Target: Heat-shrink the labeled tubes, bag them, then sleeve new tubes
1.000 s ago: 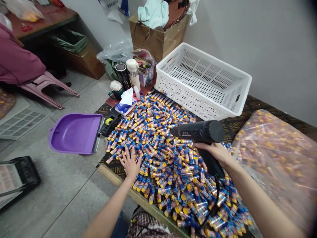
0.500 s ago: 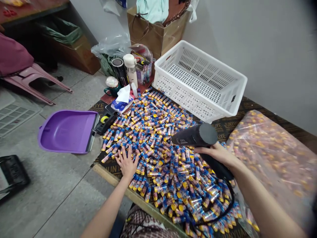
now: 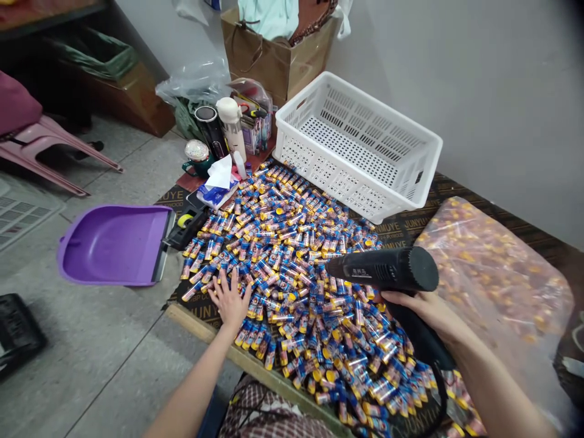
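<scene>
A wide spread of small tubes (image 3: pixel 292 243) with blue and yellow ends covers much of the dark plywood board. My left hand (image 3: pixel 231 302) lies with fingers spread on the tubes near the board's front left edge, gripping none of them. In my right hand (image 3: pixel 422 307) is a black hair dryer (image 3: pixel 383 267), held by its handle above the right part of the spread. Its nozzle points left over the tubes, and the cord hangs from the handle's base. Part of the right hand's fingers is hidden behind the handle.
Behind the tubes stands a white perforated crate (image 3: pixel 356 146). A clear bag of similar pieces (image 3: pixel 493 274) lies at the right. Bottles, a lidded mug (image 3: pixel 198 158) and a tissue pack (image 3: pixel 216 193) stand back left. Beside the board are a purple dustpan (image 3: pixel 114 246) and a tape dispenser (image 3: pixel 187 225).
The hair dryer in my right hand has moved right and slightly nearer, its nozzle turned a little. My left hand stays spread on the tubes. The whole view has shifted slightly.
</scene>
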`<state>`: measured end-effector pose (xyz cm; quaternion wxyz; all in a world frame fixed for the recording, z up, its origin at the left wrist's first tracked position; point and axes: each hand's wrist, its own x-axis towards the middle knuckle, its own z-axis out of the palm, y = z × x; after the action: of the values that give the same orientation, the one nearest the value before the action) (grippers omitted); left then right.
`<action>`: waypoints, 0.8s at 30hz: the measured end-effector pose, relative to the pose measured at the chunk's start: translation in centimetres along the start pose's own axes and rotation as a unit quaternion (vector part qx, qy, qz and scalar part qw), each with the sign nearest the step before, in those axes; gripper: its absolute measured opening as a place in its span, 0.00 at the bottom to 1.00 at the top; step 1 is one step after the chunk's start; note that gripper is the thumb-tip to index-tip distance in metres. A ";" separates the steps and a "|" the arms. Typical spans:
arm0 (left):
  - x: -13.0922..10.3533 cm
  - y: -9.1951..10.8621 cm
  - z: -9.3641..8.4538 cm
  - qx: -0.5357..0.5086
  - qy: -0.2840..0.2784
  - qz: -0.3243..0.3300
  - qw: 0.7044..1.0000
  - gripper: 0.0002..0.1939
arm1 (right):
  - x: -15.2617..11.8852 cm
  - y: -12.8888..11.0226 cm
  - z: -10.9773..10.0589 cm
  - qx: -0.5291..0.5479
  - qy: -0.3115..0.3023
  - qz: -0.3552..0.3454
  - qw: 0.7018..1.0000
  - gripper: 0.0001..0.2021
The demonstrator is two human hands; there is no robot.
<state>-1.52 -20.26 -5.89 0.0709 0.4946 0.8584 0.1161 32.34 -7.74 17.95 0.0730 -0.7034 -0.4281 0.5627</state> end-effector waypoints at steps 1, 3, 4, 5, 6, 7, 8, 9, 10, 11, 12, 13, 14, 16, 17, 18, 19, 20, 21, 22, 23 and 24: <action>0.0 0.0 0.0 0.001 -0.002 0.001 1.000 0.33 | -0.1 0.0 0.2 0.007 -0.004 -0.001 1.000 0.19; 0.0 -0.1 0.1 0.005 -0.004 0.002 1.000 0.33 | -0.1 0.0 0.7 0.009 -0.028 -0.004 1.000 0.18; 0.0 -0.1 0.1 0.006 -0.005 0.002 1.000 0.33 | -0.1 -0.1 1.1 0.008 -0.047 -0.004 0.999 0.17; 0.0 -0.1 0.1 0.008 -0.006 0.002 1.000 0.33 | -0.1 -0.1 1.5 0.009 -0.068 -0.002 0.998 0.17; 0.1 -0.1 0.0 0.009 -0.006 0.002 1.000 0.33 | 0.0 -0.2 2.1 0.011 -0.090 0.001 0.996 0.17; 0.1 -0.1 0.0 0.010 -0.007 0.001 1.000 0.33 | 0.1 -0.4 2.7 0.014 -0.107 -0.001 0.994 0.16; 0.1 -0.2 0.0 0.010 -0.008 0.001 1.000 0.33 | 0.2 -0.5 3.4 0.019 -0.115 -0.006 0.993 0.16; 0.1 -0.2 0.0 0.010 -0.008 0.001 1.000 0.33 | 0.4 -0.7 4.1 0.024 -0.120 -0.014 0.992 0.15; 0.0 -0.2 0.0 0.010 -0.008 0.001 1.000 0.33 | 0.6 -1.0 4.7 0.027 -0.125 -0.023 0.992 0.15; 0.0 -0.2 0.0 0.010 -0.007 0.002 1.000 0.33 | 0.8 -1.3 5.3 0.030 -0.127 -0.035 0.991 0.15; 0.0 -0.2 0.0 0.010 -0.006 0.004 1.000 0.33 | 1.1 -1.6 5.8 0.033 -0.127 -0.046 0.990 0.14; 0.0 -0.2 0.0 0.010 -0.003 0.005 1.000 0.33 | 1.5 -2.1 6.2 0.032 -0.125 -0.056 0.990 0.14; -0.1 -0.2 0.1 0.011 0.000 0.006 1.000 0.33 | 2.0 -2.6 6.4 0.029 -0.117 -0.067 0.990 0.14; -0.1 -0.2 0.2 0.014 0.008 0.007 1.000 0.32 | 3.4 -3.8 6.5 0.031 -0.082 -0.100 0.991 0.13; -0.1 -0.1 0.2 0.015 0.012 0.008 1.000 0.32 | 4.3 -4.4 6.3 0.035 -0.063 -0.117 0.990 0.13; -0.1 -0.1 0.3 0.018 0.015 0.009 1.000 0.32 | 5.3 -5.2 6.0 0.044 -0.047 -0.134 0.989 0.13; -0.1 -0.1 0.3 0.020 0.018 0.009 1.000 0.32 | 6.4 -5.9 5.6 0.057 -0.033 -0.151 0.986 0.13; -0.2 -0.1 0.4 0.022 0.020 0.011 1.000 0.32 | 7.6 -6.6 5.2 0.070 -0.022 -0.165 0.984 0.13; -0.2 0.0 0.4 0.023 0.022 0.011 0.999 0.31 | 8.7 -7.3 4.6 0.079 -0.013 -0.175 0.981 0.13; -0.2 0.0 0.4 0.025 0.023 0.011 0.999 0.31 | 9.8 -7.9 4.0 0.084 -0.006 -0.181 0.980 0.13; -0.2 0.0 0.4 0.027 0.024 0.011 0.999 0.31 | 10.8 -8.4 3.4 0.087 -0.001 -0.185 0.979 0.13; -0.2 0.0 0.4 0.028 0.024 0.011 0.999 0.31 | 11.5 -8.9 2.7 0.088 0.001 -0.184 0.979 0.13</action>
<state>-1.30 -20.42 -6.27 0.0349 0.5027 0.8574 0.1047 25.40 4.65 13.75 0.2367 -0.6040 -0.4990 0.5745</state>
